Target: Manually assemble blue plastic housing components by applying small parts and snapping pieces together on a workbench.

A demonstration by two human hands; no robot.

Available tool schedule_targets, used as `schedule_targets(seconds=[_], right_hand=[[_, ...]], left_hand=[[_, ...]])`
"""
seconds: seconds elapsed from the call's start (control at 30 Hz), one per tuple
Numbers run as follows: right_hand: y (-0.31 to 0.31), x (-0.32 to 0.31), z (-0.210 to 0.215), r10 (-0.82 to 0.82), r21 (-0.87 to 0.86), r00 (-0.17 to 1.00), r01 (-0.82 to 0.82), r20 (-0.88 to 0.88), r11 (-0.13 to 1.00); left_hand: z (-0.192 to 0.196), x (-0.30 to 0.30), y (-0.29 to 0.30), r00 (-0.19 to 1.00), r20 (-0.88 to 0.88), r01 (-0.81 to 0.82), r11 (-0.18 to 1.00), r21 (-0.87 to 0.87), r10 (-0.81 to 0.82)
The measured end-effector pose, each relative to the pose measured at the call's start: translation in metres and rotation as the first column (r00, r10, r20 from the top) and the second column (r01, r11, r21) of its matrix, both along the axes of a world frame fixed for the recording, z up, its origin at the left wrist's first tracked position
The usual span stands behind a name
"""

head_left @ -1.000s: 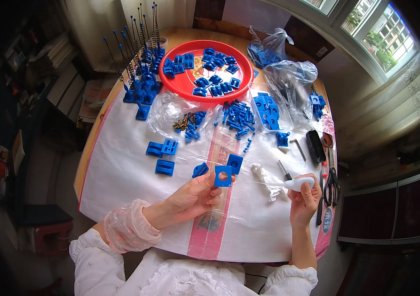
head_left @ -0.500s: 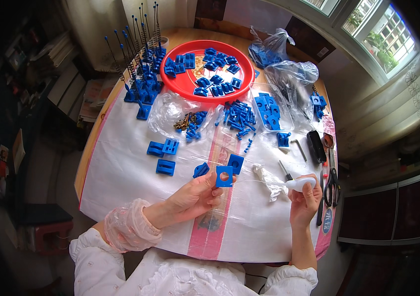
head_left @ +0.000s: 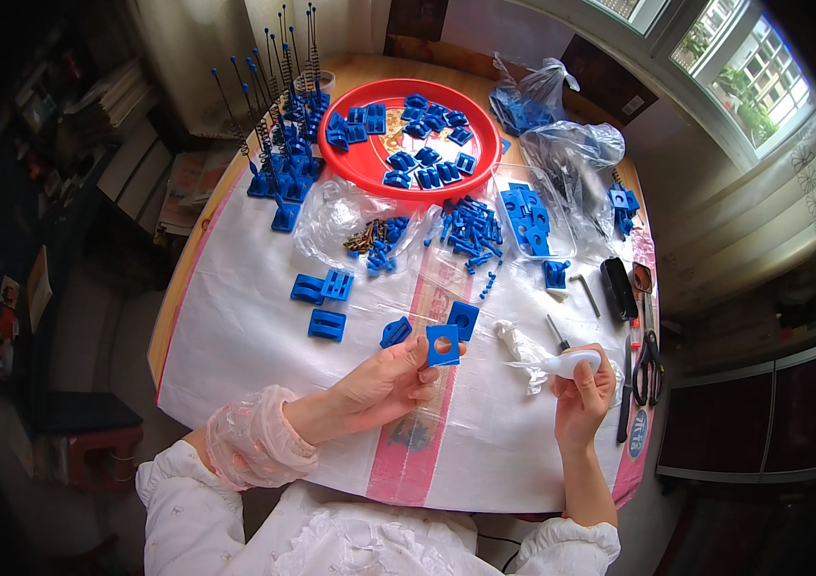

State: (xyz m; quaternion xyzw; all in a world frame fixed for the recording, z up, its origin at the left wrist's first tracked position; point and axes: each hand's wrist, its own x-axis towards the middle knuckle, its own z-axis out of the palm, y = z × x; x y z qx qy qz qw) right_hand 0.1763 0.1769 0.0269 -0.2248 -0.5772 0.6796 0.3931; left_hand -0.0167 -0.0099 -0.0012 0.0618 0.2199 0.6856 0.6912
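My left hand (head_left: 384, 389) pinches a flat blue square plate (head_left: 442, 345) with a round hole through it, held upright above the cloth. In my right hand (head_left: 585, 398) is a small white squeeze bottle (head_left: 569, 363). Its thin pointed nozzle aims left toward the plate, with a gap between them. Just beyond the held plate lie another blue plate with a hole (head_left: 462, 320) and a blue curved part (head_left: 395, 332). Crumpled white tissue (head_left: 523, 357) and a screwdriver (head_left: 557, 332) lie next to the bottle.
A red round tray (head_left: 331, 173) holds many blue parts at the back. Blue bases with springs (head_left: 283, 173) stand far left. Loose blue pins (head_left: 470, 230) and a clear box of plates (head_left: 526, 219) sit mid-table. Scissors (head_left: 650, 370) and a black case (head_left: 617, 288) lie right.
The bottle has shifted slightly left and tilted a little. A thin strand between its nozzle and the plate no longer shows. The plate has turned slightly in my left hand.
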Motion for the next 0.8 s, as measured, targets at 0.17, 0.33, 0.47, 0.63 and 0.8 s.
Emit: schedule_targets(seconds=[0.17, 0.33, 0.47, 0.63, 0.8], right_hand=[[-0.0015, -0.0019, 0.0007, 0.001, -0.001, 1.0, -0.001, -0.01, 1.0], [-0.0016, -0.0013, -0.0002, 0.004, -0.009, 1.0, -0.004, 0.003, 1.0], [-0.0022, -0.0018, 0.0006, 0.002, -0.009, 1.0, -0.002, 0.002, 1.0], [-0.0015, -0.0013, -0.0008, 0.001, -0.006, 1.0, -0.001, 0.003, 1.0], [-0.0011, -0.0011, -0.0001, 0.006, 0.0, 1.0, -0.006, -0.001, 1.0]], left_hand=[[-0.0021, 0.0012, 0.0001, 1.0, 0.013, 0.001, 1.0, -0.013, -0.001], [-0.0029, 0.0023, 0.0003, 1.0, 0.02, -0.007, 1.0, 0.0, 0.007], [-0.0039, 0.0023, -0.0002, 0.999, 0.035, -0.011, 1.0, -0.019, 0.011], [-0.0005, 0.002, 0.0002, 0.999, 0.033, -0.005, 1.0, -0.001, 0.005], [-0.0023, 0.0019, 0.0, 0.999, 0.036, 0.007, 1.0, 0.01, -0.008]])
